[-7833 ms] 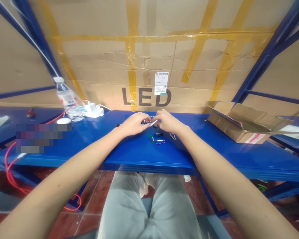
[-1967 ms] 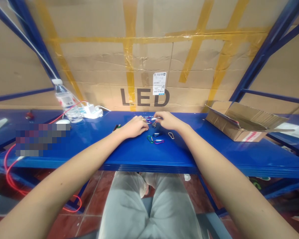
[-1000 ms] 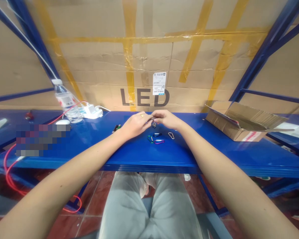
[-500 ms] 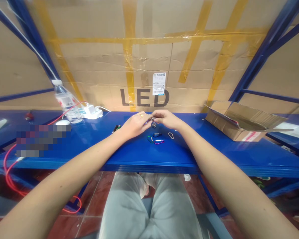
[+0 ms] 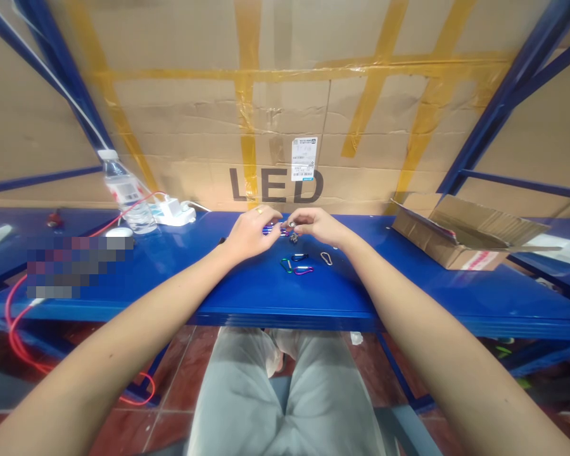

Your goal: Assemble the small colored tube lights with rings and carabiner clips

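My right hand point(image 5: 317, 226) pinches a small shiny metal piece point(image 5: 291, 223) between thumb and fingertips; its exact kind is too small to tell. Just left of it, my left hand point(image 5: 253, 234) has its thumb and fingers apart over some blue and purple carabiners point(image 5: 276, 231), partly covered by the hand. A little dark metal cluster point(image 5: 293, 238) sits below the right fingertips. Nearer to me on the blue table point(image 5: 285, 297) lie a black carabiner point(image 5: 299, 257), a green carabiner point(image 5: 285, 266), a magenta carabiner point(image 5: 304, 270) and a silver carabiner point(image 5: 326, 258).
An open cardboard box point(image 5: 456, 244) stands on the right. To the left are a tilted water bottle point(image 5: 128, 193), a white power strip point(image 5: 173, 213) and a red cable point(image 5: 16, 316). A large LED carton point(image 5: 180, 139) rises behind the table.
My left hand has drawn slightly left, away from the right fingertips, and its fingers have spread, uncovering more of the blue and purple carabiners. The right hand has hardly moved.
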{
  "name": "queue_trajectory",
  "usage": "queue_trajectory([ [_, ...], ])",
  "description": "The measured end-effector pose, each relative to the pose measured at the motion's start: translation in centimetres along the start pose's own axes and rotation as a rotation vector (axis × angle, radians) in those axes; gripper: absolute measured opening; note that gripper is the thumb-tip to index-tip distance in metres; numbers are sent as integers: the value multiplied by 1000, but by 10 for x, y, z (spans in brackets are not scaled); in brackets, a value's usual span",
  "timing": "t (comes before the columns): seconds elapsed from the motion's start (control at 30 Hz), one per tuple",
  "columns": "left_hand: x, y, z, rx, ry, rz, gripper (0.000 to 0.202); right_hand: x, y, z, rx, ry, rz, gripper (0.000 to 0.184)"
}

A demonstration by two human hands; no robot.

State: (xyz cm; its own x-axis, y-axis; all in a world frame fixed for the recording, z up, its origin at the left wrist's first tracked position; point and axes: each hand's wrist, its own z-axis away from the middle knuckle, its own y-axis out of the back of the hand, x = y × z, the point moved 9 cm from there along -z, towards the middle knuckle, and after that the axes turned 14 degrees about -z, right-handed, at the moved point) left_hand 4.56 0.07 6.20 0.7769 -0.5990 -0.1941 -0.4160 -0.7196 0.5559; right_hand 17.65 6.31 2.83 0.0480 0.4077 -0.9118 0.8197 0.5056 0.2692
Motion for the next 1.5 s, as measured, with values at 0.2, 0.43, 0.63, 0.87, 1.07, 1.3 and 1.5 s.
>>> queue_trajectory([
  [0.2, -22, -29, 3, -265, 93, 24, 16, 7, -11, 1, -78, 40, 578, 28],
  [0.43, -10, -51, 15, -516, -62, 47, 23, 3, -19, 3, -134, 65, 804, 37],
  [0.63, 1, -60, 21, -626, -130, 120, 24, 0, -6, 3, -55, 71, 740, 30],
  [0.87, -2, -54, 19, -672, -108, 231, 22, 3, -1, 3, -29, 30, 671, 28],
  [1.07, -4, -56, 21, -703, -102, 304, 12, 1, -2, 3, -15, 9, 628, 26],
  [1.3, -8, -40, 9, -484, -76, 146, 14, 3, -3, 3, -28, -12, 543, 21],
  [1.5, -8, -28, 2, -281, 33, 239, 17, 4, -4, 0, -49, -1, 270, 12],
])
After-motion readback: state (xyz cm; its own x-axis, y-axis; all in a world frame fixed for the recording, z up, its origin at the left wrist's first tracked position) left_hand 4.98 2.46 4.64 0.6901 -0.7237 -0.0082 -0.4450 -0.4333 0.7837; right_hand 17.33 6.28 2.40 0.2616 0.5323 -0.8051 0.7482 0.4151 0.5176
